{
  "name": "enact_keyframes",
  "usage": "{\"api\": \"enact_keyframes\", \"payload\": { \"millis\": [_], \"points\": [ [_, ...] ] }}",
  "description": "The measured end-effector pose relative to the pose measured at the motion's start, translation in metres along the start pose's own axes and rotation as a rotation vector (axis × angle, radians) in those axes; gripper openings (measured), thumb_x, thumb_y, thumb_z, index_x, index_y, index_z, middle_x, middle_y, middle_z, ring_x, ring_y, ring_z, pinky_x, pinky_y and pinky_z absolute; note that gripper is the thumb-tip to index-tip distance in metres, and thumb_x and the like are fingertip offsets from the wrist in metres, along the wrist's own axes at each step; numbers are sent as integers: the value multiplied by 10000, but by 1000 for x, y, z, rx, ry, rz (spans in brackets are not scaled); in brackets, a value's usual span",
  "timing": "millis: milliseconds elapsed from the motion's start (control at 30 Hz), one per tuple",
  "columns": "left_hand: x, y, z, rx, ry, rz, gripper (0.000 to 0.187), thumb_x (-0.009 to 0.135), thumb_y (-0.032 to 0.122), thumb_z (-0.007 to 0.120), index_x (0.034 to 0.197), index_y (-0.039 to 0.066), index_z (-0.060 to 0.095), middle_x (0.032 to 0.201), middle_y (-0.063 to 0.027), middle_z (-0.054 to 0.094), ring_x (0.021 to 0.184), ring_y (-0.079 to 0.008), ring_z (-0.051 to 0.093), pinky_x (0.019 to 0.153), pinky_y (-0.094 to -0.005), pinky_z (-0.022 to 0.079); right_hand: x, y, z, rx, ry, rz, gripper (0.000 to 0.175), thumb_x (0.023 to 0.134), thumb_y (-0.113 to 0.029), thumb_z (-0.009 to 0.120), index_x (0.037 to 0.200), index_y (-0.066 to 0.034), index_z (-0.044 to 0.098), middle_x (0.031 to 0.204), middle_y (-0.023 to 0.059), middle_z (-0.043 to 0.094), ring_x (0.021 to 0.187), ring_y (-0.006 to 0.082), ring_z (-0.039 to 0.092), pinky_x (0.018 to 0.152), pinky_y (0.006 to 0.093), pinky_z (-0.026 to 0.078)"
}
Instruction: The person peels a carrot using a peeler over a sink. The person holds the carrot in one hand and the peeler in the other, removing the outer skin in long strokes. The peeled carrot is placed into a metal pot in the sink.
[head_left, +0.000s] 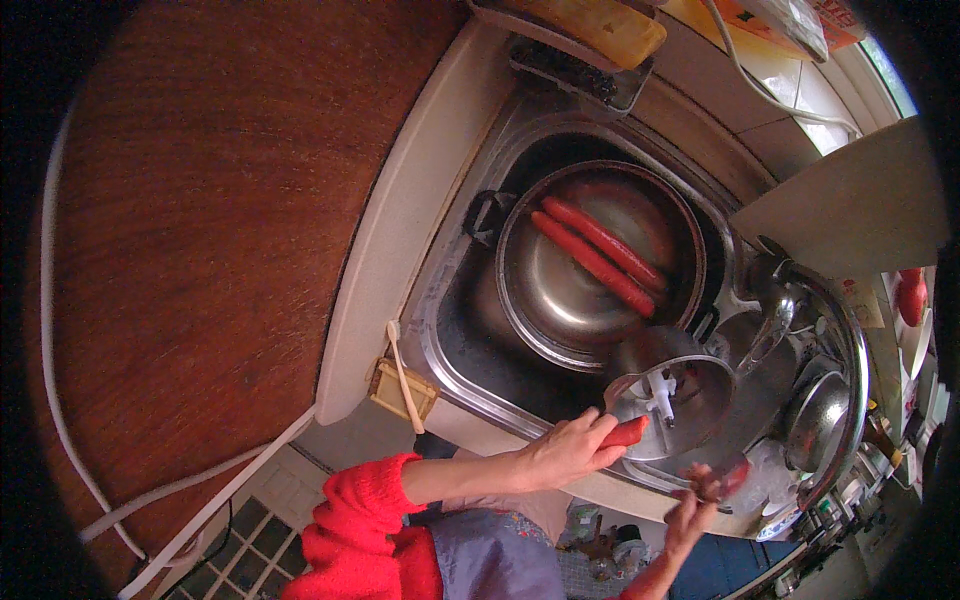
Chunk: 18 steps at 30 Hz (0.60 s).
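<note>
My left hand grips a short red carrot piece, its end pointing at the near rim of a metal chopper bowl. Inside that bowl stands a white plastic blade hub. To the right, my right hand is closed around a blurred reddish object; I cannot tell what it is. Beyond the chopper bowl, a wide steel pot rests in the sink. Two long red carrots lie side by side in the pot.
A faucet rises right of the sink, near a metal colander. On the sink's left corner, a toothbrush lies across a small yellowish box. A brown wooden surface spans the left. A cable hangs at the back.
</note>
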<state>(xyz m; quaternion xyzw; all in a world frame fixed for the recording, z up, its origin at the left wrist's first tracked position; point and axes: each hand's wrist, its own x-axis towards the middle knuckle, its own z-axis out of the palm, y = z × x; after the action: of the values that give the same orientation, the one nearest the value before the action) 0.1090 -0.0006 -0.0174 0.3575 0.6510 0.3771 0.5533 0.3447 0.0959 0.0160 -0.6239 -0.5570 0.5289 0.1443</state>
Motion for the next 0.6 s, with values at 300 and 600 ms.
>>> {"api": "enact_keyframes", "payload": {
  "millis": [300, 600],
  "points": [
    [2, 2, -3, 24, 73, 58, 292, 812, 252, 531, 912, 4, 415, 805, -228, 464, 659, -413, 538, 546, -436, 470, 14, 18, 43, 51, -129, -85, 230, 843, -38, 368, 1054, -14, 455, 1039, 80, 503, 805, 126, 513, 645, 233, 434],
    [5, 7, -9, -21, 88, 40, 331, 790, 246, 558, 955, -11, 432, 834, -225, 469, 692, -414, 536, 567, -435, 459, 36, 18, 43, 44, -126, -269, 241, 827, -5, 371, 1059, 7, 434, 1052, 120, 506, 906, 177, 506, 853, 332, 371]
  ]
}}
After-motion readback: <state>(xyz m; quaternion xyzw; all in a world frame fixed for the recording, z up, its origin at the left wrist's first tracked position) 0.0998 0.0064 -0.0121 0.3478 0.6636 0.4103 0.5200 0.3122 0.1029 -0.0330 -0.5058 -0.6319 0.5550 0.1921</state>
